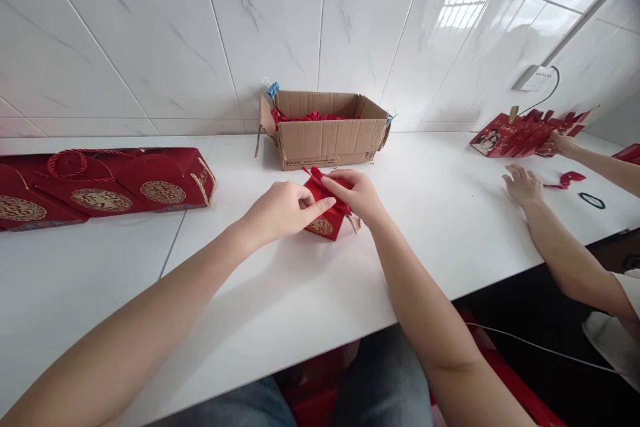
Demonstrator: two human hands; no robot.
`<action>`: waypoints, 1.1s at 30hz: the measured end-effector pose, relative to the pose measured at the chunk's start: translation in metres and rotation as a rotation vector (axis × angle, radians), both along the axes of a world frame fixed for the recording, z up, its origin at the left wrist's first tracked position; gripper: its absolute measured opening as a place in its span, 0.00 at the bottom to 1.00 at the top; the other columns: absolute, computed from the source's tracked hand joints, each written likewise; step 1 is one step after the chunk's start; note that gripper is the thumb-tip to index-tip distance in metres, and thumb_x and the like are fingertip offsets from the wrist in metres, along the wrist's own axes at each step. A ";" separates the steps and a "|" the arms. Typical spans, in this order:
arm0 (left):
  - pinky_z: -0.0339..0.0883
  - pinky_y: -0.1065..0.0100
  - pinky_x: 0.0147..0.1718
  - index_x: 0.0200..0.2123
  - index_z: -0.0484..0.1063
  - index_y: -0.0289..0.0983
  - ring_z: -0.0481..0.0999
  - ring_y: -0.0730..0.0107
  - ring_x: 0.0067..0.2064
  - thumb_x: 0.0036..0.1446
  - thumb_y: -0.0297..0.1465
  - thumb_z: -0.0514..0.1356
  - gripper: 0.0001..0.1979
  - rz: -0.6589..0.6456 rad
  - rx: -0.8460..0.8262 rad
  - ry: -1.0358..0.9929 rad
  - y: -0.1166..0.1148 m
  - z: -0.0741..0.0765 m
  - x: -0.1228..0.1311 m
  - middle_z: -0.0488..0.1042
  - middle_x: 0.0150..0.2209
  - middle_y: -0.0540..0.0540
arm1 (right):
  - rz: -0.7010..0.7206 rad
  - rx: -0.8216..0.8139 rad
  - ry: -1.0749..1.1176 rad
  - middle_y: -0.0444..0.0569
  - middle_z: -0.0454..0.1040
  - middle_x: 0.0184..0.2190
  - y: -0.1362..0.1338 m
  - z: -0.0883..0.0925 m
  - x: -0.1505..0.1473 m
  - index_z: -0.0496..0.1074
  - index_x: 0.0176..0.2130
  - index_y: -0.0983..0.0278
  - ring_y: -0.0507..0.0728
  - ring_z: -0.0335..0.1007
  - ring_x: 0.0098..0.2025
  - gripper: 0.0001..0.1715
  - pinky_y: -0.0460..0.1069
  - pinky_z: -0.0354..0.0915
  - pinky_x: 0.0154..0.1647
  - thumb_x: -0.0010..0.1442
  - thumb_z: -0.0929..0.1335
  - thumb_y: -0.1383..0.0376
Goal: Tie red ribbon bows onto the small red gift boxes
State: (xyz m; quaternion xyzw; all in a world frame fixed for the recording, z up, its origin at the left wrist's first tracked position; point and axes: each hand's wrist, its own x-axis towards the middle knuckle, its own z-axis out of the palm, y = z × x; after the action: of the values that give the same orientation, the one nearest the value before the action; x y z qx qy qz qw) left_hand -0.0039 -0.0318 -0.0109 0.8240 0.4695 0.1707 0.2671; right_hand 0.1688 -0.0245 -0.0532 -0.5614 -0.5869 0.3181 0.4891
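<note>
A small red gift box (pixel 324 221) with a gold emblem and cord handles stands on the white counter (pixel 280 307) in front of me. My left hand (pixel 281 210) is closed against its left side, index finger pointing across the top. My right hand (pixel 356 195) pinches a red ribbon (pixel 320 180) lying over the box's top. Both hands touch the box and meet above it.
An open cardboard box (pixel 325 137) holding red ribbons sits by the tiled wall behind. Several finished red gift boxes (pixel 100 187) lie in a row at left. At right, another person's hand (pixel 523 185) rests near a ribbon, a black ring (pixel 592 200) and flat red boxes (pixel 520 137).
</note>
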 end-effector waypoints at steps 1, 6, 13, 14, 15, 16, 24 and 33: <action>0.52 0.68 0.19 0.18 0.65 0.38 0.62 0.73 0.21 0.55 0.47 0.56 0.22 -0.016 -0.005 -0.022 0.002 -0.003 -0.001 0.69 0.20 0.50 | -0.005 -0.022 0.024 0.50 0.76 0.41 0.000 -0.001 -0.002 0.77 0.36 0.63 0.57 0.72 0.43 0.16 0.51 0.66 0.45 0.53 0.70 0.53; 0.52 0.69 0.20 0.20 0.68 0.38 0.62 0.74 0.21 0.54 0.39 0.56 0.15 -0.083 -0.010 -0.005 0.012 -0.006 -0.008 0.69 0.20 0.51 | -0.075 0.026 0.003 0.50 0.76 0.39 0.004 -0.010 -0.007 0.72 0.29 0.63 0.56 0.71 0.43 0.11 0.51 0.65 0.46 0.54 0.69 0.58; 0.49 0.68 0.20 0.17 0.64 0.38 0.58 0.75 0.20 0.53 0.36 0.56 0.14 -0.149 0.026 0.060 0.015 -0.004 -0.011 0.65 0.18 0.51 | -0.074 0.101 -0.073 0.51 0.73 0.41 0.007 -0.016 -0.010 0.70 0.27 0.63 0.56 0.69 0.46 0.08 0.53 0.63 0.52 0.56 0.67 0.62; 0.49 0.68 0.20 0.17 0.64 0.38 0.58 0.75 0.20 0.53 0.35 0.56 0.14 -0.152 0.029 0.066 0.015 -0.004 -0.011 0.64 0.18 0.51 | -0.072 0.102 -0.075 0.52 0.73 0.41 0.007 -0.016 -0.010 0.70 0.27 0.63 0.56 0.69 0.46 0.08 0.52 0.62 0.52 0.56 0.67 0.62; 0.48 0.68 0.20 0.17 0.65 0.38 0.57 0.75 0.20 0.53 0.35 0.56 0.14 -0.156 0.030 0.070 0.015 -0.004 -0.011 0.64 0.18 0.52 | -0.071 0.103 -0.079 0.52 0.73 0.41 0.007 -0.016 -0.010 0.70 0.27 0.63 0.56 0.69 0.46 0.08 0.52 0.62 0.52 0.56 0.67 0.62; 0.48 0.68 0.20 0.17 0.64 0.38 0.56 0.75 0.20 0.53 0.35 0.56 0.14 -0.161 0.029 0.073 0.015 -0.004 -0.011 0.64 0.18 0.52 | -0.072 0.104 -0.082 0.51 0.73 0.41 0.007 -0.016 -0.010 0.69 0.27 0.63 0.56 0.69 0.46 0.08 0.52 0.62 0.52 0.56 0.67 0.62; 0.47 0.68 0.19 0.17 0.63 0.38 0.57 0.74 0.19 0.54 0.39 0.56 0.17 -0.178 0.034 0.080 0.013 -0.003 -0.013 0.63 0.17 0.52 | -0.076 0.044 0.004 0.51 0.74 0.40 0.005 -0.014 -0.010 0.71 0.30 0.63 0.56 0.71 0.42 0.11 0.51 0.66 0.46 0.55 0.68 0.57; 0.66 0.63 0.48 0.47 0.70 0.37 0.70 0.60 0.54 0.57 0.35 0.56 0.15 0.022 0.434 -0.277 0.043 -0.031 -0.007 0.71 0.52 0.40 | -0.049 -0.017 0.231 0.50 0.77 0.39 0.002 -0.010 -0.014 0.72 0.37 0.63 0.54 0.74 0.38 0.19 0.47 0.69 0.36 0.53 0.69 0.52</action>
State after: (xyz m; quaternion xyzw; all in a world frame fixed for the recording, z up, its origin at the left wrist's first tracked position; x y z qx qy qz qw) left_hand -0.0112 0.0113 -0.0415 0.8257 0.3898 0.3815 0.1441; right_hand 0.1548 -0.0229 -0.0635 -0.5392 -0.5100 0.3738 0.5563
